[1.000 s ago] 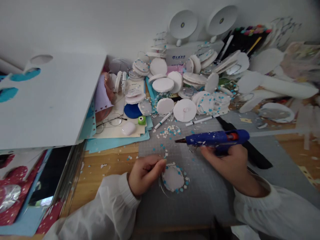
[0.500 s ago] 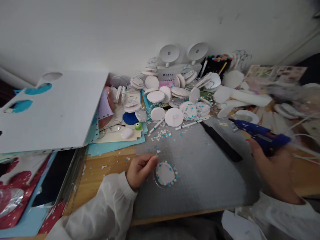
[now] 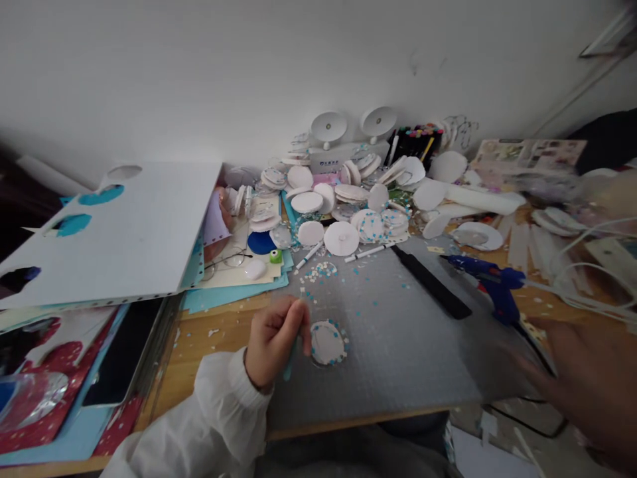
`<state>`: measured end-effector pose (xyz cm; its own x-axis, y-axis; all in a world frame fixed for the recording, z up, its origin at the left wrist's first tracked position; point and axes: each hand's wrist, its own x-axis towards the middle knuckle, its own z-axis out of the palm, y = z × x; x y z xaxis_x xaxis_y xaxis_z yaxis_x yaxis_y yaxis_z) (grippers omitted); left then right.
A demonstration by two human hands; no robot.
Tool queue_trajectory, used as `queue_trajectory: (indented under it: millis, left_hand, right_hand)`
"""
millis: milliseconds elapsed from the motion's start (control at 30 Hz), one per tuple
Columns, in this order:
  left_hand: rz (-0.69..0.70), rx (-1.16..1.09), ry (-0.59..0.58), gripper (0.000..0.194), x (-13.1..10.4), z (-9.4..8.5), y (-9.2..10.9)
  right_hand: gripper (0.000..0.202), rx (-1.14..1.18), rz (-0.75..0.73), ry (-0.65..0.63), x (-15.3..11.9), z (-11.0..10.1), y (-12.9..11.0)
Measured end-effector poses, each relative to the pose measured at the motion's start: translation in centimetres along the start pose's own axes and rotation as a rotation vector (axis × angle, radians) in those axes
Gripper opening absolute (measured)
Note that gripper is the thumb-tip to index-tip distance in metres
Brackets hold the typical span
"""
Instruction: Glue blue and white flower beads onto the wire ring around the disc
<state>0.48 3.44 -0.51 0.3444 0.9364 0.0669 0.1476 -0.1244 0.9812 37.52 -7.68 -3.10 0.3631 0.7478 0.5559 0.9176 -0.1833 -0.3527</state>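
Note:
My left hand is closed beside a small round white disc ringed with blue and white bits, which lies on the grey mat. A thin pale-blue stick-like piece shows below its fingers; its other end is hidden in the hand. My right hand is blurred at the right edge, its fingers stretched out and apart, holding nothing I can see. Beyond it a blue hot glue gun rests on the table with its nozzle pointing left.
Loose blue and white bits are scattered on the grey mat. A long black tool lies left of the glue gun. Several white discs pile up at the back. A large white board stands over papers on the left.
My right hand has let go of the glue gun and moved toward me; the gun now rests on the table. My left hand has turned, and the pale-blue piece shows below it.

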Motion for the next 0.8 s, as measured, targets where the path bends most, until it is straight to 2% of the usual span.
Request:
queue_trajectory:
  millis: [33, 67, 167, 233, 300, 400, 500, 633, 733, 800]
  left_hand:
    - [0.002, -0.005, 0.013, 0.039, 0.1, 0.2, 0.2]
    - [0.002, -0.009, 0.026, 0.038, 0.3, 0.4, 0.4]
    - [-0.021, -0.044, 0.081, 0.034, 0.8, 1.3, 1.2]
    - [-0.067, -0.090, 0.128, 0.033, 1.1, 2.1, 2.0]
    - [-0.116, -0.122, 0.143, 0.032, 1.2, 2.6, 2.7]
    - [-0.127, -0.097, 0.186, 0.031, 1.3, 3.0, 3.2]
    - [-0.116, -0.096, 0.209, 0.033, 1.4, 3.1, 3.1]
    - [-0.130, -0.099, 0.170, 0.035, 1.8, 3.4, 3.1]
    - [-0.155, -0.096, 0.105, 0.037, 2.0, 3.1, 3.0]
    - [-0.142, -0.067, 0.070, 0.037, 1.9, 2.4, 2.5]
  right_hand:
    - [0.037, 0.019, -0.099, -0.100, -0.4, -0.8, -1.2]
    - [0.038, 0.031, -0.277, -0.213, -0.6, -1.5, -2.6]
    - [0.032, 0.092, -0.557, -0.311, -0.5, -2.0, -8.3]
    - [0.030, 0.213, -0.749, -0.301, 0.2, -1.2, -12.2]
    - [0.029, 0.328, -0.954, -0.230, 1.1, 0.3, -15.4]
    - [0.025, 0.395, -1.147, -0.116, 2.2, 3.1, -18.7]
    - [0.023, 0.423, -1.212, -0.003, 2.8, 5.2, -20.2]
    - [0.017, 0.445, -1.236, 0.097, 3.1, 5.9, -20.0]
    - [0.014, 0.494, -1.153, 0.099, 3.4, 6.2, -18.7]
    - [0.018, 0.585, -0.997, 0.068, 3.7, 7.0, -17.7]
